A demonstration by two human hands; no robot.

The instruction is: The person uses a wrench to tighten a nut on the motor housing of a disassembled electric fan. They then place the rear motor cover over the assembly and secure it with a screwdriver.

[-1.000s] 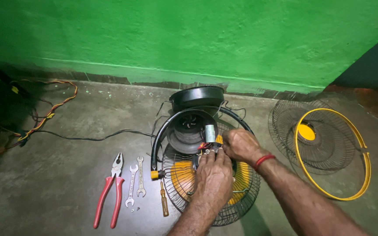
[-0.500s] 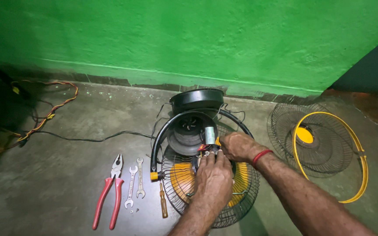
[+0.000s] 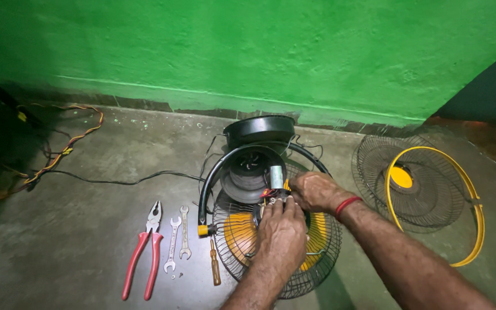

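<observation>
While the fan [image 3: 259,189] lies partly stripped on the concrete floor [image 3: 76,247] near the green wall [image 3: 248,51], both hands meet at its middle. Left hand [image 3: 281,234] lies knuckles up over the hub, fingers curled down onto a knot of red and dark wires [image 3: 271,194]; right hand [image 3: 316,192], a red band at its wrist, closes its fingertips on the same spot just beside a small silvery cylinder [image 3: 275,177]. What exactly each pinches is hidden by the fingers. Under them sits the wire guard [image 3: 317,258] with the yellow blade [image 3: 237,234] inside. Left of the fan lie red-handled pliers [image 3: 144,252], two spanners [image 3: 178,238] and a screwdriver [image 3: 215,263]. Well apart to the right rests a second grille [image 3: 426,189] with a yellow rim. Loose cables [image 3: 58,149] trail off left.
</observation>
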